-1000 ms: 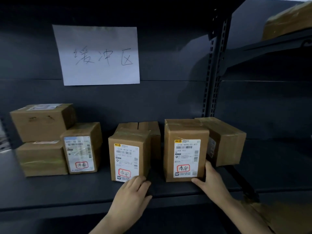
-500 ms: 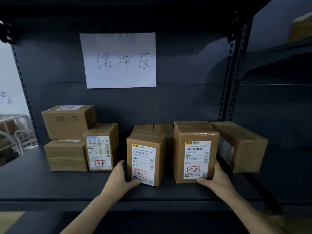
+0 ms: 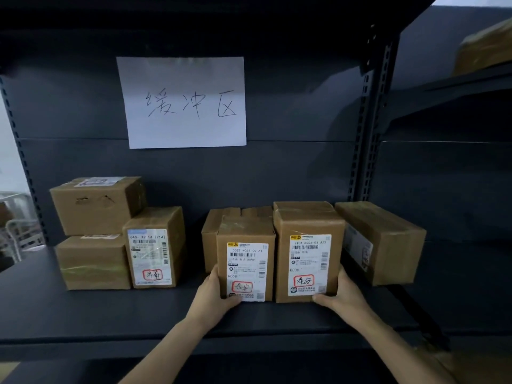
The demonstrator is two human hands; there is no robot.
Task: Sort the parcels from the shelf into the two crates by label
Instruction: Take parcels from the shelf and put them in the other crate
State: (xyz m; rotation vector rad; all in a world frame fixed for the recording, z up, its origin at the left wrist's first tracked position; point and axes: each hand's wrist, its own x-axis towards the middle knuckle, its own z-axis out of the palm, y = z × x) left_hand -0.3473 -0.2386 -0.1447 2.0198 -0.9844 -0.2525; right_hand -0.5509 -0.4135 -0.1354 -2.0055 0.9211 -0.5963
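Dark metal shelf fills most of the view. Its top is lost in shadow, and the R bay is cut off by the frame edge. A slotted post splits the two bays. On the back panel hangs a white paper sign w/ three handwritten characters.

Brown cardboard parcels stand on the shelf board.
- Far L: a two-high stack, w/ labels on the top faces only, too foreshortened to read.
- Just beside the stack: a labelled parcel, upright, w/ a red-boxed handwritten mark on its front.
- Far R: an angled parcel, its label on the shaded side face, unreadable.
- Upper R, on a higher board: a blurred brown shape, prob. another parcel, cut off by the frame.
- Centre front: a tall parcel and a short parcel, upright, side by side and touching.
- Behind the short parcel: a rear parcel, mostly hidden.

The right hand grasps the tall parcel at its lower R corner. The thumb lies along the front btm edge, and the fingers wrap round the side, out of sight.

The left hand grasps the short parcel at its lower L corner. The thumb sits under the label, and the fingers are hidden behind the side.

Can't tell if either box is off the board. Both front labels carry barcodes and the same two red-boxed characters. The small print is too fine to read.
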